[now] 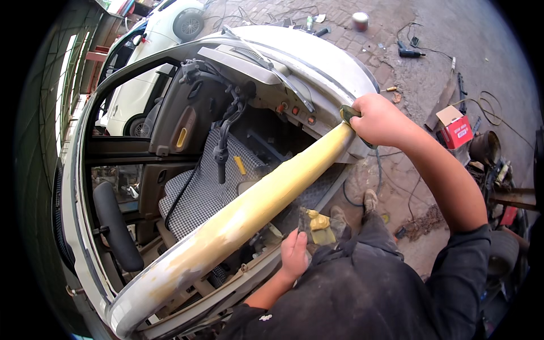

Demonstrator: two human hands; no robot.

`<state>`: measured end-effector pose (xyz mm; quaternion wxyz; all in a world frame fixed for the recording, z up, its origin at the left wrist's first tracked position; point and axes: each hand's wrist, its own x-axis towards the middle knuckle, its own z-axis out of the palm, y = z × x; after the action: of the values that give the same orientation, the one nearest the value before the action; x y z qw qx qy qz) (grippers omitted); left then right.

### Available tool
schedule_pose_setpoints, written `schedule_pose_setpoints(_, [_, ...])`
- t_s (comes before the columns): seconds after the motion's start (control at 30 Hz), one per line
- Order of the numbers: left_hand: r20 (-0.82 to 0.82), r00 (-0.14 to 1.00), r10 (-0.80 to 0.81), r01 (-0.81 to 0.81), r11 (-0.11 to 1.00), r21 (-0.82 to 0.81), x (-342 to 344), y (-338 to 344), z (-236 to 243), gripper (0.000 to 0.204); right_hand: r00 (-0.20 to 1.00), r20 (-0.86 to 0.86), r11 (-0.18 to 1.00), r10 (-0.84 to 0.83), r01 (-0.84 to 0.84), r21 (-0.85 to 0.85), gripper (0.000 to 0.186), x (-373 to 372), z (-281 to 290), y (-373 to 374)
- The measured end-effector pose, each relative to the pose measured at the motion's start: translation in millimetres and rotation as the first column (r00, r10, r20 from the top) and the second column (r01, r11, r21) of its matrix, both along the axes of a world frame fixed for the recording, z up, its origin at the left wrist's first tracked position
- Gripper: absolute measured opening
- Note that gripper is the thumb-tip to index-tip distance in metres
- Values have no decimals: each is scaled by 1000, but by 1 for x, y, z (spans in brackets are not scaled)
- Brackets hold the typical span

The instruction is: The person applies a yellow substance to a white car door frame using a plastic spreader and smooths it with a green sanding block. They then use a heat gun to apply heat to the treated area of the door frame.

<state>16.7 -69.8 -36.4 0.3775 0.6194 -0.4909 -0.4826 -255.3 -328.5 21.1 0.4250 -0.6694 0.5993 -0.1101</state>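
My right hand [374, 119] grips a dark green spreader [347, 111] at the upper end of a curved car pillar [243, 218] coated in pale yellow filler. Below the pillar, my left hand [293, 255] holds a thin, grimy board [339, 225] carrying a lump of yellow filler [317, 220]. Behind the pillar, the open car body [73, 226] shows a checked seat [192, 192], a dark door panel [190, 122] and a bare steering column assembly [224, 130].
A white car [153, 34] stands at upper left. The brick floor [391, 79] at right holds a can [360, 21], a power tool [411, 52], cables, a red box [456, 133] and piled metal parts [493, 164]. The car's white bonnet [300, 51] is ahead.
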Motion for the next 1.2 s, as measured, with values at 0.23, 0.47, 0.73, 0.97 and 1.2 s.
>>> schedule_pose_setpoints(0.23, [-70,997,18,-10,994,105,3,0,1,34,962,213,983,170,-180,27,24,19,54,8])
schedule_pose_setpoints(0.47, [-69,996,49,-44,996,82,7,-3,-10,34,989,146,973,23,11,-229,20,-18,27,-4])
schedule_pose_setpoints(0.73, [25,999,-45,46,998,-44,-32,-32,21,38,951,277,689,135,111,-716,30,-12,1,120])
schedule_pose_setpoints(0.97, [117,989,-94,103,991,-80,-66,-38,30,37,928,229,595,293,10,-803,41,-4,-34,185])
schedule_pose_setpoints(1.2, [153,988,-35,75,963,-260,-82,-35,23,35,950,203,597,239,21,-802,39,-3,-38,201])
